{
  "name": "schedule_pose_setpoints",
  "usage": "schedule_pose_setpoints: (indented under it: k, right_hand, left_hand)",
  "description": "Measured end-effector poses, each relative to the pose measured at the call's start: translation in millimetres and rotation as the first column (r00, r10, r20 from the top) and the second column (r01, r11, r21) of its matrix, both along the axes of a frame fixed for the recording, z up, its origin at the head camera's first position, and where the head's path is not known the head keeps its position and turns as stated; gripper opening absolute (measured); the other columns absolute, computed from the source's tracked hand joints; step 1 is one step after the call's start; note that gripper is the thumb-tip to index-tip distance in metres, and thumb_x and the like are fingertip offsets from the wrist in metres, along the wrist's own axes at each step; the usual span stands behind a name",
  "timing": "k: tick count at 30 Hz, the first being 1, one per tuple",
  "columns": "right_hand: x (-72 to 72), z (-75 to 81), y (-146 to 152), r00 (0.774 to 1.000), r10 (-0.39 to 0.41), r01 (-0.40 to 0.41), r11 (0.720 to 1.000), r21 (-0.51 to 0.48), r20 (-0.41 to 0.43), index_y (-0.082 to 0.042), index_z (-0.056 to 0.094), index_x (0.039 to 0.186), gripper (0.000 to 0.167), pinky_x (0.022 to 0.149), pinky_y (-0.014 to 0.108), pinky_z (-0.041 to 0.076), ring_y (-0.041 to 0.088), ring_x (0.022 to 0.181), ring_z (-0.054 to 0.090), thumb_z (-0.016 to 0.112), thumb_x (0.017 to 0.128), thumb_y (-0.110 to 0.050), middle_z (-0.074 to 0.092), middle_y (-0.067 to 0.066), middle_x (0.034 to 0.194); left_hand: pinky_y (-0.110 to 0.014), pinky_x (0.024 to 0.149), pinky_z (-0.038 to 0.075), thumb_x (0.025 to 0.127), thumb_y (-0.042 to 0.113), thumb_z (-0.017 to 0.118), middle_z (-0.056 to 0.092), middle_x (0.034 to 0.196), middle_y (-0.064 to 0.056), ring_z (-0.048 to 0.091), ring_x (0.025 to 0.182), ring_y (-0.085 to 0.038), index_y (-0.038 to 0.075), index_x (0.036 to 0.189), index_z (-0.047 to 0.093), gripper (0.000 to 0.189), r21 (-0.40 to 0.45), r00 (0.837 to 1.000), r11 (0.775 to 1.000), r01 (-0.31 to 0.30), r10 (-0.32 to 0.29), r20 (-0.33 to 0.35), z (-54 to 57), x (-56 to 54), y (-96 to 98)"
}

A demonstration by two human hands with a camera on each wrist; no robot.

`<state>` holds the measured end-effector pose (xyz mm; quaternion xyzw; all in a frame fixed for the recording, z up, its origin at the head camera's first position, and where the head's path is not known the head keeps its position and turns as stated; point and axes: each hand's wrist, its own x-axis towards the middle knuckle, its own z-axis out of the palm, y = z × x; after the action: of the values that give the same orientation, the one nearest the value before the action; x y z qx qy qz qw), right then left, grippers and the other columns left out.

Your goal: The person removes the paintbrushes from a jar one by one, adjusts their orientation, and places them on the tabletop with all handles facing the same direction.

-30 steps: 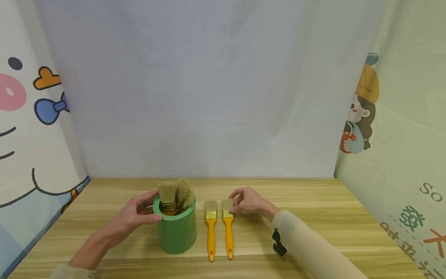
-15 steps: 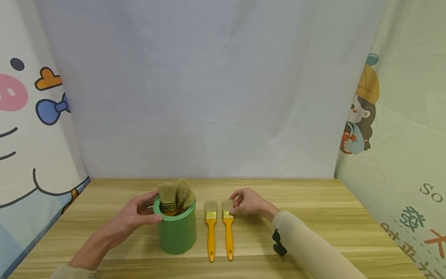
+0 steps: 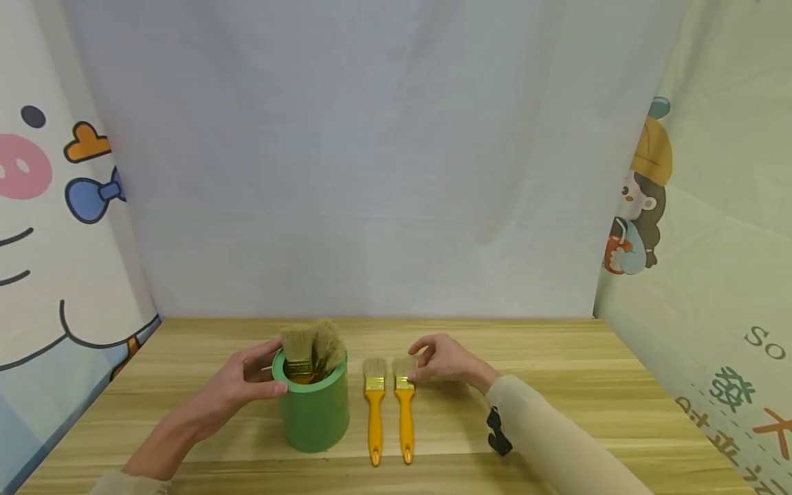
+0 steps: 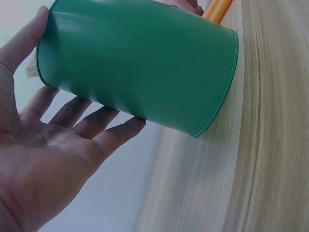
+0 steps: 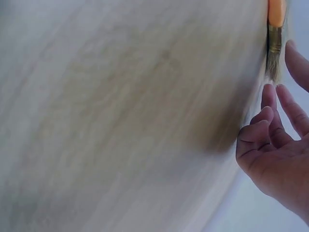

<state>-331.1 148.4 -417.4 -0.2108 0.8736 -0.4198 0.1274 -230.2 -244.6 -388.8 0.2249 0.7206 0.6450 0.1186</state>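
In the head view, my left hand (image 3: 244,378) spans the left side of a green cylindrical container (image 3: 315,416), thumb at the near rim and fingers behind. The left wrist view shows its fingertips against the smooth wall. Paintbrushes (image 3: 298,347) stand in the container with bristles up, their handles mostly hidden inside. To its right, two yellow-handled paintbrushes, a left one (image 3: 375,412) and a right one (image 3: 405,412), lie side by side, bristles away from me. My right hand (image 3: 442,361) is at the right paintbrush's bristles, thumb and fingers parted around their end in the right wrist view.
Everything rests on a wood-grain table (image 3: 557,385). A plain pale curtain (image 3: 371,172) hangs behind it, with printed cloths at the left (image 3: 68,275) and right (image 3: 711,275) sides. A black strap piece (image 3: 497,432) hangs by my right sleeve.
Both hands stay nearly where they were. The right hand has shifted only a touch to the right; the container and paintbrushes keep their places.
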Motion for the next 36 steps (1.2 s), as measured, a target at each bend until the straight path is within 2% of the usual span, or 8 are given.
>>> schedule_pose_setpoints:
  k: [3,6,14,19,27,36]
  right_hand:
    - [0.7,4.4,2.5,1.000,-0.012,0.012,1.000,0.010,-0.023,0.003,0.071,0.123,0.044,0.076,0.033,0.049,0.020,0.083,0.059,0.090,0.085,-0.008,0.065,0.007,0.091]
    - [0.4,9.8,4.8,0.998,-0.007,0.008,1.000,0.016,-0.059,0.003,0.071,0.124,0.044,0.073,0.034,0.047,0.022,0.084,0.058,0.089,0.086,-0.010,0.065,0.007,0.091]
    - [5.7,24.4,5.0,0.989,0.066,-0.068,0.998,-0.013,-0.134,0.003,0.071,0.124,0.042,0.064,0.030,0.045,0.020,0.075,0.053,0.087,0.088,-0.009,0.066,0.010,0.096]
    - [20.9,40.5,-7.4,0.973,0.122,-0.132,0.990,-0.040,-0.195,-0.004,0.075,0.121,0.035,0.064,0.029,0.044,0.020,0.069,0.051,0.087,0.089,-0.011,0.070,0.014,0.099]
    - [51.9,64.7,-39.9,0.937,0.181,-0.218,0.971,-0.096,-0.299,-0.010,0.076,0.106,0.021,0.068,0.028,0.050,0.015,0.074,0.060,0.087,0.089,-0.016,0.070,-0.005,0.090]
    - [80.5,89.4,-73.7,0.935,0.170,-0.233,0.956,-0.178,-0.310,-0.012,0.075,0.109,0.022,0.066,0.027,0.048,0.011,0.070,0.057,0.087,0.090,-0.013,0.072,-0.010,0.090]
  left_hand:
    - [-0.036,0.098,0.054,0.102,0.010,0.068,0.027,0.162,-0.037,0.051,0.136,-0.045,-0.007,0.166,0.011,0.087,-0.003,1.000,1.000,-0.001,0.001,0.005,0.0,-0.2,-0.1]
    - [-0.035,0.098,0.054,0.101,0.011,0.068,0.025,0.163,-0.038,0.050,0.137,-0.046,-0.007,0.165,0.010,0.089,-0.010,1.000,1.000,-0.007,0.008,0.009,0.5,-0.4,-0.1]
    - [-0.035,0.098,0.054,0.101,0.012,0.069,0.023,0.163,-0.038,0.048,0.138,-0.048,-0.007,0.165,0.008,0.090,-0.011,1.000,1.000,-0.005,0.005,0.018,1.2,-0.4,-0.5]
    - [-0.035,0.098,0.054,0.101,0.013,0.070,0.023,0.163,-0.039,0.047,0.138,-0.049,-0.008,0.165,0.008,0.092,-0.012,1.000,1.000,-0.006,0.006,0.020,0.6,-0.5,-0.7]
    - [-0.034,0.097,0.054,0.100,0.014,0.071,0.024,0.162,-0.039,0.049,0.137,-0.048,-0.009,0.165,0.009,0.093,-0.014,1.000,1.000,-0.015,0.016,0.015,0.9,0.2,-0.4]
    - [-0.035,0.098,0.053,0.101,0.014,0.070,0.023,0.164,-0.038,0.047,0.139,-0.049,-0.006,0.166,0.008,0.092,-0.011,1.000,1.000,-0.006,0.007,0.025,0.9,0.3,-1.2]
